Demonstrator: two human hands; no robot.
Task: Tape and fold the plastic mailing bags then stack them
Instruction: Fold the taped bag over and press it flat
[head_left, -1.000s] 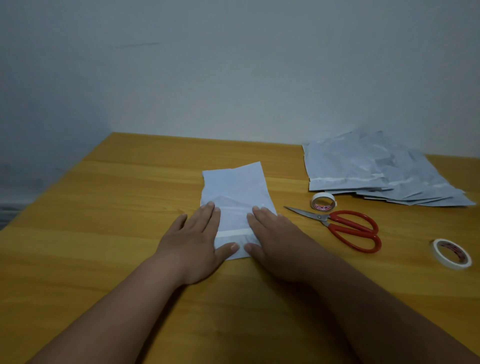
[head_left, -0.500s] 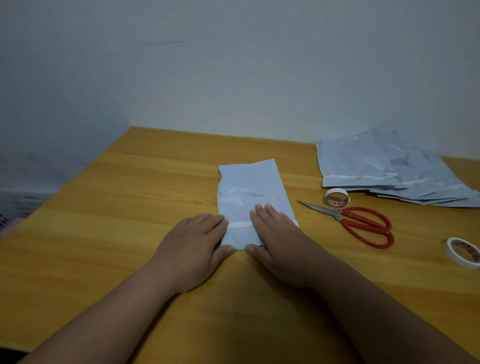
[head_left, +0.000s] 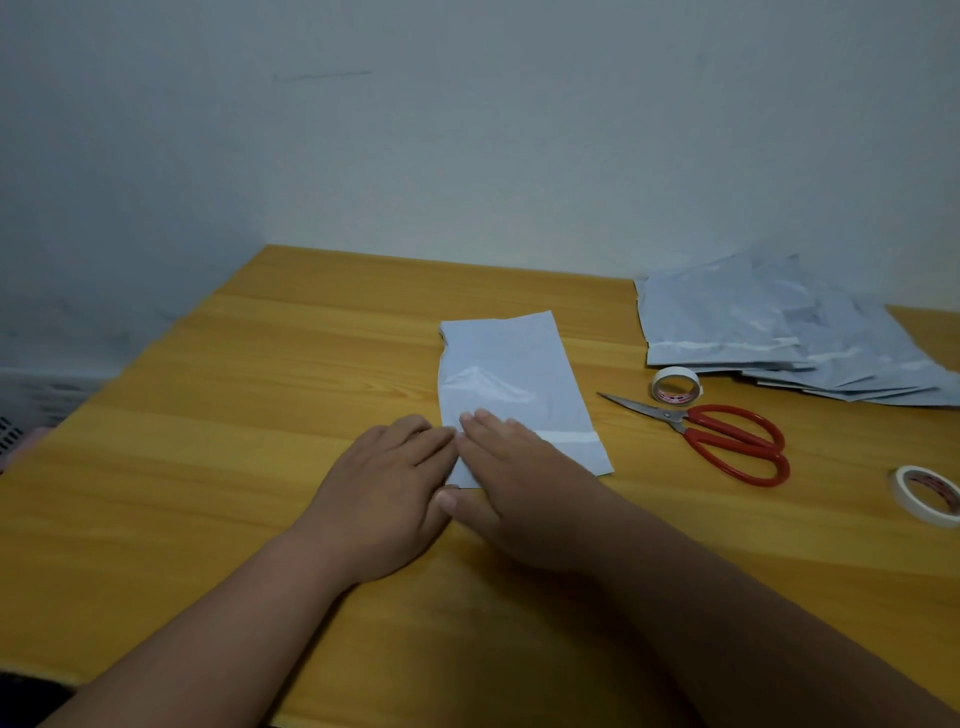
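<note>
A folded white plastic mailing bag (head_left: 511, 379) lies flat in the middle of the wooden table (head_left: 234, 415), a strip of tape across its near end. My right hand (head_left: 524, 483) presses flat on the bag's near left part with straight fingers. My left hand (head_left: 387, 493) lies flat on the table just left of the bag, its fingertips at the bag's left edge and its thumb against my right thumb. A pile of several unfolded bags (head_left: 769, 338) sits at the back right.
Red-handled scissors (head_left: 727, 439) lie right of the bag, blades pointing left. A small tape roll (head_left: 675, 385) stands behind them, and another tape roll (head_left: 927, 494) lies near the right edge. A wall runs behind the table.
My left hand has slid left off the bag onto the table. My right hand has moved left across the bag's near end. The view has shifted left.
</note>
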